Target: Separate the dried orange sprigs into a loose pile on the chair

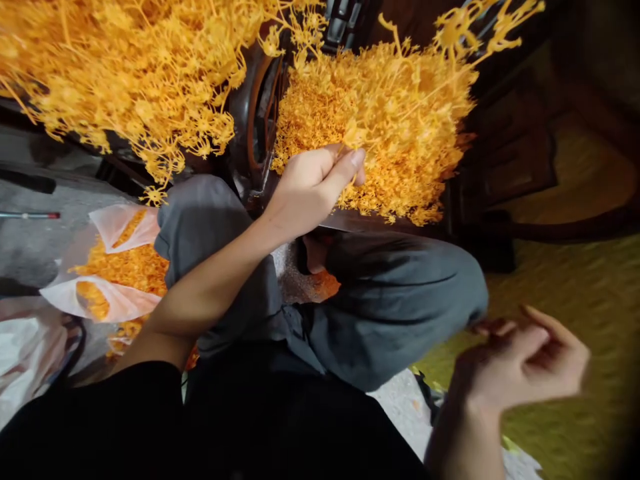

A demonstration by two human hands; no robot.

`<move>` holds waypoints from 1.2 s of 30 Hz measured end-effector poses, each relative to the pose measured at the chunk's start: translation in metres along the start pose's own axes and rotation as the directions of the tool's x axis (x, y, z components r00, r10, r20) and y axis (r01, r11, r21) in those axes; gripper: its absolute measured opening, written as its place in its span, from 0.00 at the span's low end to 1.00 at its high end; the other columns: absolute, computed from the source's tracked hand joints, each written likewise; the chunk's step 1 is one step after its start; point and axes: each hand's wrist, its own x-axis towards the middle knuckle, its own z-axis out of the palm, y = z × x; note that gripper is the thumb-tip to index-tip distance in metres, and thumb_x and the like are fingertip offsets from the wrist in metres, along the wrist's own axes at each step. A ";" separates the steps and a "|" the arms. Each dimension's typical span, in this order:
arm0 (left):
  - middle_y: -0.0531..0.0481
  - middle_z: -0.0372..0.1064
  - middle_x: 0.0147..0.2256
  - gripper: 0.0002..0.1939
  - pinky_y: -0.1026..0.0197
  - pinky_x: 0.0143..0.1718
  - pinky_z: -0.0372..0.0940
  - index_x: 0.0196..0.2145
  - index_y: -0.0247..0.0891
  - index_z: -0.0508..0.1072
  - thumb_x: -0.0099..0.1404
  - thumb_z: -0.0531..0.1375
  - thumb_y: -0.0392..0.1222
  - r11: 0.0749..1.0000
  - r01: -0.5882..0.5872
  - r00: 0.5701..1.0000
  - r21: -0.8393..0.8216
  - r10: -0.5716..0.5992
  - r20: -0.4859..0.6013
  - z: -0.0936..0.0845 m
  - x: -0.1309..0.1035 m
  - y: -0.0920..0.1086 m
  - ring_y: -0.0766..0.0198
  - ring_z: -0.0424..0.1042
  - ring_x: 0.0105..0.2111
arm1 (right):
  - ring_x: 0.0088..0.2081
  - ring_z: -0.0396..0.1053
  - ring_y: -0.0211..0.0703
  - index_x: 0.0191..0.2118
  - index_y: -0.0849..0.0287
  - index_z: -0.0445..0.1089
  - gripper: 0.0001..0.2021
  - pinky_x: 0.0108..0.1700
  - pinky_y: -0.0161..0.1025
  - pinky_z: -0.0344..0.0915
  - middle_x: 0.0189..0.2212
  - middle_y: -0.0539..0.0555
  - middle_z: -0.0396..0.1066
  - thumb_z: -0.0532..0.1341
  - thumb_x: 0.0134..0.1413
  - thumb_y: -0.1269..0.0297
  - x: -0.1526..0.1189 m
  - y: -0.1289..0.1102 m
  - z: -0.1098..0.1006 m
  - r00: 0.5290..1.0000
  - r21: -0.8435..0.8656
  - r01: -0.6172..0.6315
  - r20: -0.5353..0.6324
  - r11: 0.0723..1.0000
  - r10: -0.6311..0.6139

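My left hand (pixel 320 180) is closed in a pinch, thumb against the forefinger. Between the fingertips is an orange plastic flower piece (pixel 355 135), its thin stem partly hidden. Right behind it lies a big heap of the same orange flower pieces (pixel 320 100), with spiky, star-like heads. Off to the right, beyond my knee, my right hand (pixel 535 360) is raised with its fingers loosely bent and a gap between them. Nothing shows in it, and it is slightly blurred.
Another heap of orange pieces (pixel 150 73) rises at upper left. A carved dark wooden chair (pixel 250 113) stands between the heaps. Open plastic bags (pixel 100 297) of orange pieces sit on the floor by my left knee. A yellowish patterned surface (pixel 590 293) lies at right.
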 end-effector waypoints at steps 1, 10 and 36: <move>0.55 0.56 0.22 0.23 0.66 0.26 0.64 0.29 0.37 0.74 0.73 0.54 0.56 1.000 -0.002 1.000 -0.008 0.002 -0.003 -0.001 0.000 0.001 0.69 0.70 0.25 | 0.32 0.69 0.42 0.56 0.58 0.69 0.23 0.35 0.43 0.69 0.36 0.53 0.70 0.59 0.64 0.48 -0.007 -0.002 -0.005 0.997 -0.045 0.073 0.019 0.996 -0.072; 0.55 0.62 0.24 0.23 0.63 0.36 0.69 0.29 0.38 0.75 0.73 0.53 0.56 1.000 0.019 0.999 -0.007 -0.019 0.036 -0.002 -0.003 0.010 0.63 0.77 0.37 | 0.33 0.73 0.51 0.42 0.56 0.79 0.11 0.35 0.44 0.67 0.32 0.57 0.76 0.61 0.56 0.68 0.018 -0.026 0.003 0.850 -0.464 0.439 -0.063 0.769 -0.523; 0.52 0.65 0.24 0.25 0.62 0.37 0.64 0.30 0.34 0.74 0.74 0.51 0.56 0.997 -0.078 0.997 -0.012 0.077 -0.029 0.007 -0.013 0.021 0.64 0.72 0.33 | 0.28 0.70 0.38 0.42 0.60 0.78 0.11 0.34 0.41 0.64 0.32 0.59 0.76 0.69 0.50 0.67 0.158 -0.037 0.025 0.823 -0.123 0.054 0.567 0.991 0.025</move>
